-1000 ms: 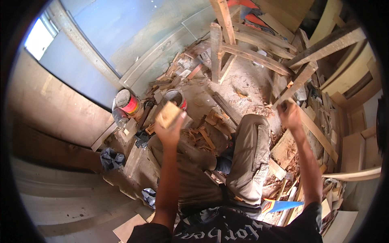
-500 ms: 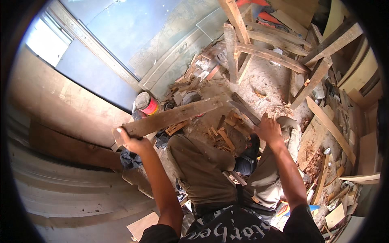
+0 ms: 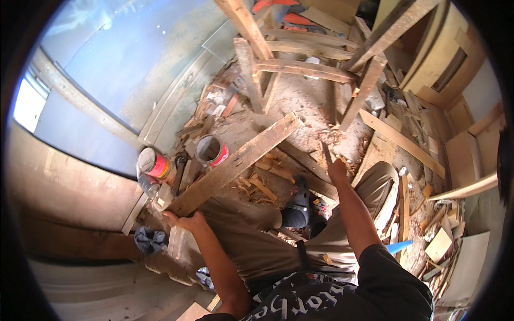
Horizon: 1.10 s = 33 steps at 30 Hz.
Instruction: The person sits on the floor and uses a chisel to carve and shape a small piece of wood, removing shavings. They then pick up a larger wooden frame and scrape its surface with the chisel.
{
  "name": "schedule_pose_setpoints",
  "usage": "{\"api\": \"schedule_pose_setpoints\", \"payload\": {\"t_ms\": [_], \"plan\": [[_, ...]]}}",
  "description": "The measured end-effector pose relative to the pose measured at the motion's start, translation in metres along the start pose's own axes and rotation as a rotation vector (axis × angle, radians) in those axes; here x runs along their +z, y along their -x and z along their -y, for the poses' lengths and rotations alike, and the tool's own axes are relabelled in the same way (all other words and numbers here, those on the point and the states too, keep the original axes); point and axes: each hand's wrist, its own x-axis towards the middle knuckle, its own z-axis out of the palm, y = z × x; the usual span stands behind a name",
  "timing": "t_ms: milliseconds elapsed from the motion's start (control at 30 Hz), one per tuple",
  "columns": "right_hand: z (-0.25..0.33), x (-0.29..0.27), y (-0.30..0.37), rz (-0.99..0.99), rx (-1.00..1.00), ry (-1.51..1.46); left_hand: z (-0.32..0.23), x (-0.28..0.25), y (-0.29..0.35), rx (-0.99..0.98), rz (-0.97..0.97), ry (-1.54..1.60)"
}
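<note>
My left hand (image 3: 184,220) grips the near end of a long rough wooden plank (image 3: 235,167), thumb along its edge. The plank slants up and away to the right, its far end raised. My right hand (image 3: 338,171) is closed around a dark flat-bladed tool (image 3: 326,153), like a machete, its blade pointing away; the handle is hidden in my fist. The blade stands apart from the plank, to the right of its far end. Below the blade, a thick wooden beam (image 3: 308,163) lies near my shoes.
A paint can (image 3: 154,163) and an open red-rimmed can (image 3: 211,151) stand beyond the plank at left. A wooden trestle frame (image 3: 308,69) stands ahead. Split wood pieces (image 3: 262,187) litter the floor. Boards (image 3: 404,142) and scraps crowd the right side.
The plank's far end has swung to point further away from me, and my left hand has come lower. My right hand has turned the blade to point more straight ahead. The view has shifted right.
</note>
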Motion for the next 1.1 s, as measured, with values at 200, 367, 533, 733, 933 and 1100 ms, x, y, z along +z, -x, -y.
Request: {"api": "schedule_pose_setpoints", "payload": {"t_ms": [200,367,533,733,933,1100], "plan": [[0.068,-0.063,0.003,0.199,0.04,-1.378,0.029,0.008,0.031,-0.1,0.146,0.022],[0.069,-0.09,0.015,0.244,0.057,-1.757,0.04,0.022,0.041,-0.177,0.404,0.134],[0.104,-0.125,0.051,0.204,0.013,-2.203,0.045,0.005,0.01,-0.289,0.683,0.221],[0.087,-0.143,0.067,0.373,-0.273,-2.495,0.075,-0.026,-0.042,-0.464,0.563,0.183],[0.065,-0.159,0.064,0.699,-0.654,-2.543,0.088,-0.048,-0.039,-0.567,0.573,0.106],[0.072,-0.154,0.066,0.705,-0.501,-2.623,0.085,-0.064,-0.052,-0.586,0.764,0.251]]}}
